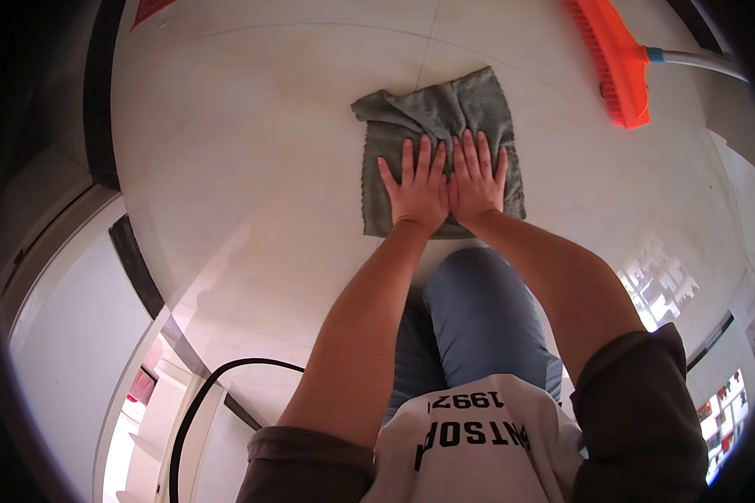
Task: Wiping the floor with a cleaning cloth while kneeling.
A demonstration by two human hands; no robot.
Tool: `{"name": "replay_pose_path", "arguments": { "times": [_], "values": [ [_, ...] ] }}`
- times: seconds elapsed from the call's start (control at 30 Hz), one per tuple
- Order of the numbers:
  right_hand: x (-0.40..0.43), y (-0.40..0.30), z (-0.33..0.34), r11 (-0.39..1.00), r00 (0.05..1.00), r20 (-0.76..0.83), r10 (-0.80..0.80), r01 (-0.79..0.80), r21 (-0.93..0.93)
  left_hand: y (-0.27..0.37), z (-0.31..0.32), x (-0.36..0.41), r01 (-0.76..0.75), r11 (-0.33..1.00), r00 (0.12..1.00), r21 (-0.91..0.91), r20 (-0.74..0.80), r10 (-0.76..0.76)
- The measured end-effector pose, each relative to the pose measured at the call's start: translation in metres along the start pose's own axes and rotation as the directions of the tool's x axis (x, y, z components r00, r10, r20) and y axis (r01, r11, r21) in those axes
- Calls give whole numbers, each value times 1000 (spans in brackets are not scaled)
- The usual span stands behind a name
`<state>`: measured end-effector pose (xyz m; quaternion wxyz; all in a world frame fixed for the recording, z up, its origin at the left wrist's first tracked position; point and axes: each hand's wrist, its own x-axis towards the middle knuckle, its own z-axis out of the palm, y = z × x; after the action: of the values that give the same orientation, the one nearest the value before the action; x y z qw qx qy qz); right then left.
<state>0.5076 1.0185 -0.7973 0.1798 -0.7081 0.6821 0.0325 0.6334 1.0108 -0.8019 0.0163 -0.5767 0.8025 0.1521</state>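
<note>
A grey-green cleaning cloth lies spread on the pale tiled floor, its far part wrinkled and its far left corner folded. My left hand presses flat on it, fingers apart and pointing away from me. Beside it, my right hand also rests palm down on the cloth, and the two hands touch near the thumbs. Neither hand grips the fabric. Just behind the cloth's near edge is my knee in blue trousers.
An orange broom head with a metal handle lies at the far right. Dark baseboard runs along the left wall, near a white door. A black cable curves at lower left. A red object shows at the top left.
</note>
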Motion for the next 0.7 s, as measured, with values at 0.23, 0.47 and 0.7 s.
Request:
{"name": "replay_pose_path", "arguments": {
  "times": [0.23, 0.47, 0.7],
  "values": [
    [-10, -5, 1, 999, 1000, -24, -14, 14, 32, 0, -6, -8, 2, 1000, 1000, -12, 23, -2],
    [-8, -2, -2, 998, 996, -72, -43, 46, 35, -2, -4, -6, -18, 999, 999, 27, -44, 19],
    [29, 10, -19, 982, 983, -46, -178, 174, -74, -7, -9, 22, -19, 998, 995, 54, -94, 24]
  ]
}}
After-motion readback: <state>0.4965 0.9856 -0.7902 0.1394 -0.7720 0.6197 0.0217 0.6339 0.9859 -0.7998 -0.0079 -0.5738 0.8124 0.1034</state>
